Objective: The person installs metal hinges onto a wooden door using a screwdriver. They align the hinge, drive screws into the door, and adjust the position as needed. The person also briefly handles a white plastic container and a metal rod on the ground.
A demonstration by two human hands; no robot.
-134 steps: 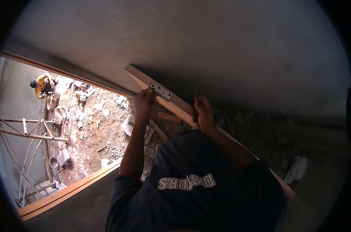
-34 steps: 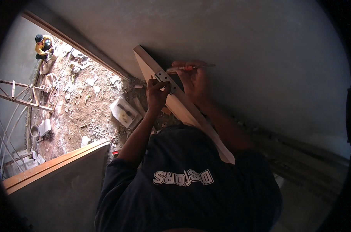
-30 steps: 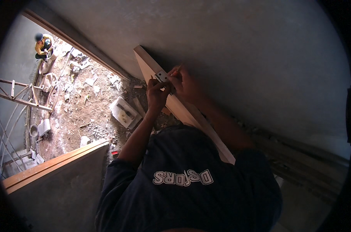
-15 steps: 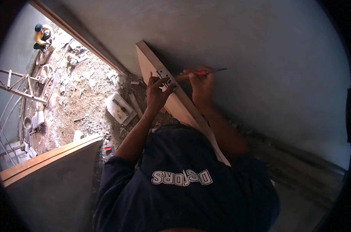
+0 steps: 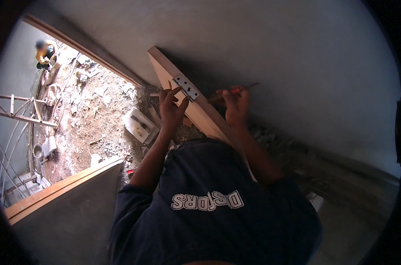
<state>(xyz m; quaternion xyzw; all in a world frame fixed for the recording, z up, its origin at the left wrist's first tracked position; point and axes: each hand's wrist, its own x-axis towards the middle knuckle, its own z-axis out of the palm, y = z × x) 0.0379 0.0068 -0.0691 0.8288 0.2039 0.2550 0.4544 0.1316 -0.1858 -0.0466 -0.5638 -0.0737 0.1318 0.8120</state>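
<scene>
A long wooden door edge [image 5: 200, 112] leans up against the grey wall in front of me, with a metal hinge plate [image 5: 186, 87] fixed near its top. My left hand [image 5: 171, 108] rests on the wood just left of the hinge, fingers spread against it. My right hand [image 5: 236, 104] grips a red-handled screwdriver [image 5: 236, 90] to the right of the board, its thin shaft pointing off to the right, away from the hinge.
A wood-framed doorway [image 5: 76, 44] opens on the left onto rubble-strewn ground with a white tray [image 5: 140, 125] and metal frames [image 5: 19, 115]. Another person in yellow [image 5: 43, 53] crouches far off. The grey wall [image 5: 275, 44] fills the right side; debris lies along its base.
My right hand has pulled the screwdriver away from the hinge toward the right. My left hand has stayed on the board beside the hinge. My view has tilted a little.
</scene>
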